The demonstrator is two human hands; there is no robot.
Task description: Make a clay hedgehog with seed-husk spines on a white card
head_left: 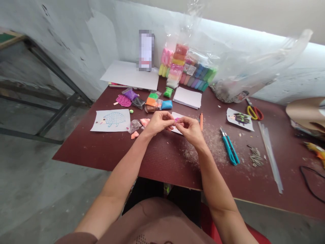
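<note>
My left hand [158, 124] and my right hand [190, 130] meet fingertip to fingertip over the table, thumbs and forefingers pinched. Whatever sits between the fingertips is too small to make out. Under them lies a small white card [178, 131], mostly covered by my hands, with a patch of magenta clay [176, 119] on it. Peach clay lumps [135, 135] and a crumpled clear wrapper [134, 125] are left of my left hand. An orange pen [201, 122] lies just beyond my right hand.
A hedgehog drawing [111, 120] lies left, near bagged clay [151, 101] and stacked paper [187, 97]. Rightward are a teal cutter [230, 147], scissors [254, 113], a decorated card [240, 119], glue sticks [271, 157] and a glue gun [316, 149]. Clay packs [177, 67] stand against the wall.
</note>
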